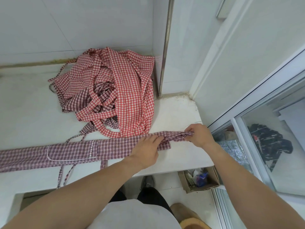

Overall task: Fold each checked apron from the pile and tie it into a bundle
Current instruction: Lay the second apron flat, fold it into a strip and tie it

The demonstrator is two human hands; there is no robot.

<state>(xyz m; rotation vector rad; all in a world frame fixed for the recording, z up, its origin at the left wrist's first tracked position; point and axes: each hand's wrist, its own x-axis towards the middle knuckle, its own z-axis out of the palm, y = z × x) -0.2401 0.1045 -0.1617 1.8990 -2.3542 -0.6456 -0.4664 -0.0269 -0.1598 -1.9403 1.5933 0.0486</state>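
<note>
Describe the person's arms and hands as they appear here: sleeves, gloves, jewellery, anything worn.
Both arms are bare along all of their visible length; no sleeve edge shows on either. The left hand and the right hand wear no gloves, and no ring, watch or bracelet is visible on the hands or wrists. No markings show. Near the bottom edge, a white top covers the torso.
</note>
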